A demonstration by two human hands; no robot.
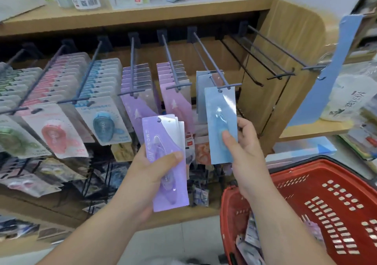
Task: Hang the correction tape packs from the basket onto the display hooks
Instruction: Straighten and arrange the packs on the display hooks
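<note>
Head view, single entry.

- Left hand (151,175): fingers curled under and thumb laid across a small fanned stack of purple packs (155,130), held upright in front of the display, punch holes uppermost.
- Right hand (246,148): the blue pack (218,109) is pinched by its lower half between thumb and fingers. Its punch hole is raised to the tip of a hook (210,60). Whether the tip has passed through the hole cannot be told.
- Hung blue packs (202,81): a few are carried further back on the same hook.
- Empty hooks (275,46): located to the right, nothing carried.
- Basket (230,207): red, at lower right; further packs (251,236) are seen loose in its bottom.

Risks, as judged:
- The hole may be missed, since the pack is gripped low and its top can swing; the card could then be bent against the hook's crossbar.
- If released before being seated, the pack would probably drop onto the stock below.
- The purple stack is fanned and held by one thumb only; an outer card may slip out while attention is given to the right side.
</note>
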